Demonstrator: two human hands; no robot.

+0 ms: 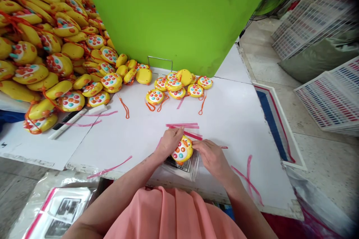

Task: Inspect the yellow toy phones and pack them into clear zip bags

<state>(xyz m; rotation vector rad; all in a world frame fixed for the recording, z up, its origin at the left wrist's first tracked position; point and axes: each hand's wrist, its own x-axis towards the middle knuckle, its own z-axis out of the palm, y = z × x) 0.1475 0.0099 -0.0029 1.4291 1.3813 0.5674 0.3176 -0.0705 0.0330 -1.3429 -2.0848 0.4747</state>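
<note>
A yellow duck-shaped toy [183, 152] with a white face of coloured round buttons is between my hands at the front of the table. My left hand [168, 142] is closed at its left side, thumb near the top. On the other side, my right hand [209, 153] has its fingers pinched at the toy's right edge by the head. Under the toy lies a stack of clear plastic bags [192, 171] with dark print. Pink strips [182, 125] lie just beyond my hands.
A large heap of similar toys [61, 63] fills the left, with a smaller group [176, 84] before a green panel [179, 18]. Markers [67, 124] lie left. More printed bags [64, 209] are at lower left. Plastic crates [331, 97] stand right, beyond the table edge.
</note>
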